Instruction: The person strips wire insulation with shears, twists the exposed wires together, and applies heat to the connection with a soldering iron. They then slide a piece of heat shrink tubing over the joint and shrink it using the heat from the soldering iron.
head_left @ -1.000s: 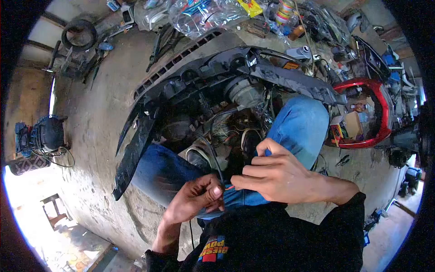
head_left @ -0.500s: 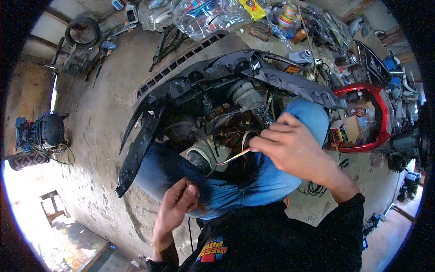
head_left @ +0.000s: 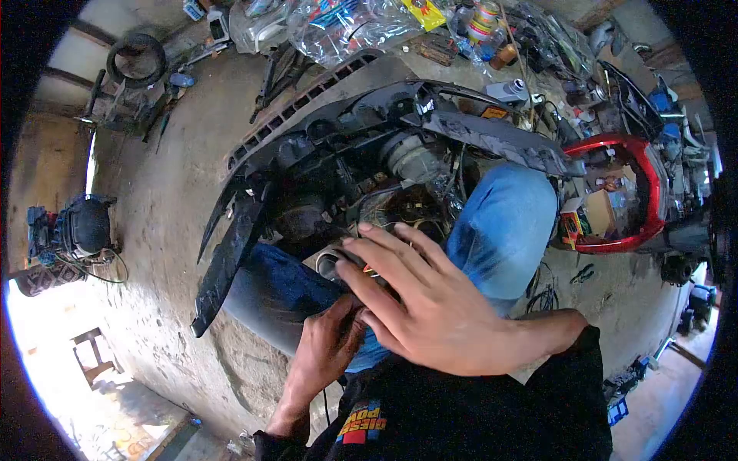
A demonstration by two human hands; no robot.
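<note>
My left hand (head_left: pixel 330 342) is closed in a pinch near my lap, on the thin wires it held a moment ago; its fingertips are partly covered. My right hand (head_left: pixel 442 311) reaches across above it with the fingers stretched out and slightly spread. Its thumb side is close to the left fingertips; whether they touch is hidden. A short bit of red and yellowish wire (head_left: pixel 369 270) shows between the right fingers. Beyond the hands, a round grey-rimmed part (head_left: pixel 329 263) and a larger round grey housing (head_left: pixel 413 159) sit among dark parts between my knees.
A long black plastic bumper-like piece (head_left: pixel 323 127) curves around my knees. At the right lies a red frame-shaped panel (head_left: pixel 656 192). Clear plastic bags (head_left: pixel 346 34) and bottles lie at the back. A tyre (head_left: pixel 137 60) stands back left, and a black machine (head_left: pixel 83 224) at far left.
My right hand has come left and down from the stretched red and white wires, over my left hand, its fingers now extended. My left hand has shifted slightly right.
</note>
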